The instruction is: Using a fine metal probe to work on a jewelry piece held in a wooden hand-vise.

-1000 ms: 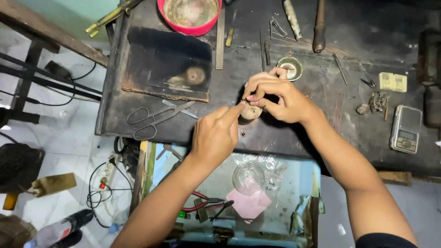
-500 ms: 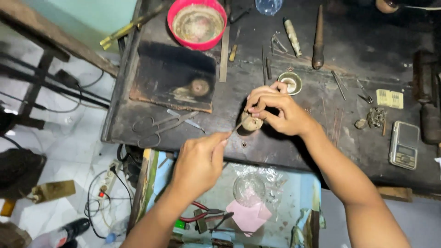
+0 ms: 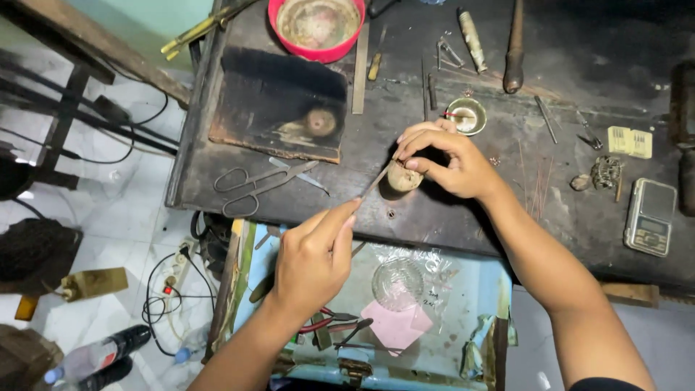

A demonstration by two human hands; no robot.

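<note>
Nearby, small bowl [image 3: 467, 116] with residue.

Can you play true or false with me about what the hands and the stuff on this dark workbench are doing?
1. The right hand holds a small round tan block on the workbench. True.
2. The left hand holds the scissors. False: the scissors lie untouched on the bench; the left hand pinches a thin metal tool whose tip points at the block.
3. The pink bowl sits at the far edge of the bench. True.
4. The small digital scale is right beside the left hand. False: the scale lies at the bench's right end, beyond the right forearm.
5. The open drawer below the bench holds pliers with red handles. True.
</note>
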